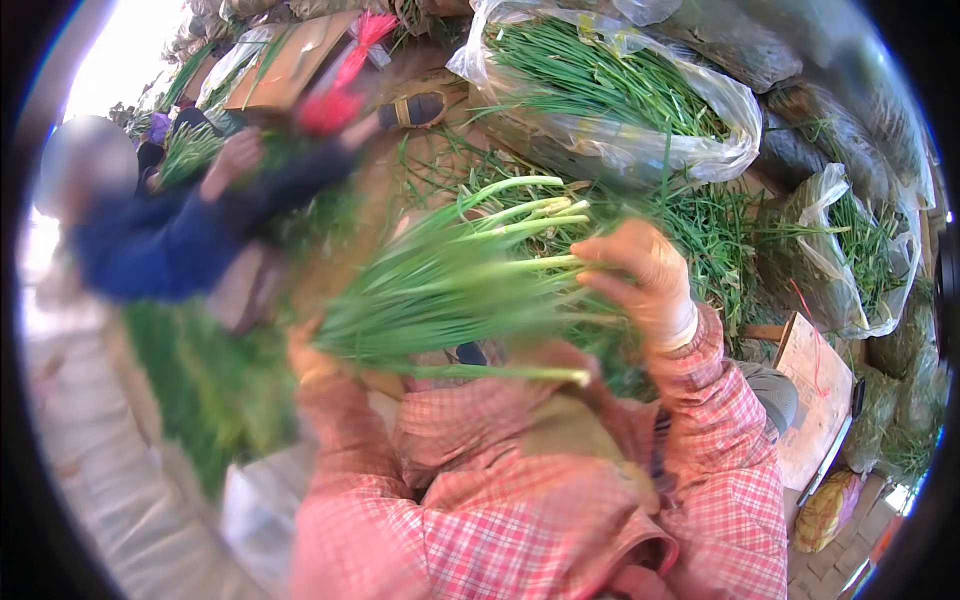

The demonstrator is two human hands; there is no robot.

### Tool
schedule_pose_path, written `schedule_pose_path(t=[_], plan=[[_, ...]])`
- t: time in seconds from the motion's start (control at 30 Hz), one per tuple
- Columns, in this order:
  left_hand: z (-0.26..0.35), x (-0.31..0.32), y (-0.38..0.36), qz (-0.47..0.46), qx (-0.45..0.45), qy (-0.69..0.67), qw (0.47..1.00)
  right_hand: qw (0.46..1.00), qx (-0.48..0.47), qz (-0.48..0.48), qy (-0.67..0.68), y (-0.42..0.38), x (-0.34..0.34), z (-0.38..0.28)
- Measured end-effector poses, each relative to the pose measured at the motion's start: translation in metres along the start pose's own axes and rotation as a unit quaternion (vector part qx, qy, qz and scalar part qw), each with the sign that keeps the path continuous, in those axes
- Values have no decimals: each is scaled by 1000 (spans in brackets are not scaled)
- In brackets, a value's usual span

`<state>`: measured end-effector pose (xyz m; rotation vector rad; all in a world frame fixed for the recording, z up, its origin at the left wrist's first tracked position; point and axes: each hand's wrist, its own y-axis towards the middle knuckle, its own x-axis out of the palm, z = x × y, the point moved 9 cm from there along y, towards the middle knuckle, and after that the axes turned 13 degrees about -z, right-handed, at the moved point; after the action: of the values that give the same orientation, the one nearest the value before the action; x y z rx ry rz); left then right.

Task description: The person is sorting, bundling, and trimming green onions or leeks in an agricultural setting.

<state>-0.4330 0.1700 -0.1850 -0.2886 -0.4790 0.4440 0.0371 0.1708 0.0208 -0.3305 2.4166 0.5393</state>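
Observation:
A bunch of long green stalks (450,290) with pale ends stretches between my two hands, its leaves blurred by motion. My left hand (318,358), smeared and partly covered by the leaves, is at the leafy end on the left. On the right, my gloved right hand (640,268) pinches the pale end of a stalk between thumb and fingers. One stalk hangs lower, with its pale end (575,377) above my lap. Loose greens (710,235) lie on the ground beyond my right hand.
An open plastic bag (640,145) full of greens stands ahead, with a smaller bag (850,250) at right. A co-worker (170,235) in dark blue bends at left. Piled greens (200,390) lie at lower left; a wooden board (815,400) is at right.

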Motion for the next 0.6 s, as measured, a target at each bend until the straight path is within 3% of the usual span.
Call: schedule_pose_path(t=[0.07, 0.13, 0.2, 0.3, 0.43, 0.5, 0.6], plan=[[-2, -5, -3, 9, -23, -19, 1000, 1000, 7, 14, -19, -1, 2, 5], [-2, 1, -9, 24, -39, -33, 998, 975, 91, 64, 191, -8, 11, 37], [-1, 10, -15, 43, -46, -44, 997, 913, 178, 78, 358, -12, 20, 48], [2, 13, -14, 35, -32, -42, 998, 875, 229, 50, 424, -19, 36, 70], [-4, 9, 1, -23, -52, -57, 997, 919, 233, 40, 315, -32, 6, 73], [-7, 19, 0, -40, -66, -58, 995, 914, 260, 98, 294, -53, -30, 86], [7, 31, -10, 5, -29, -11, 999, 927, 296, 168, 158, -128, -111, 140]])
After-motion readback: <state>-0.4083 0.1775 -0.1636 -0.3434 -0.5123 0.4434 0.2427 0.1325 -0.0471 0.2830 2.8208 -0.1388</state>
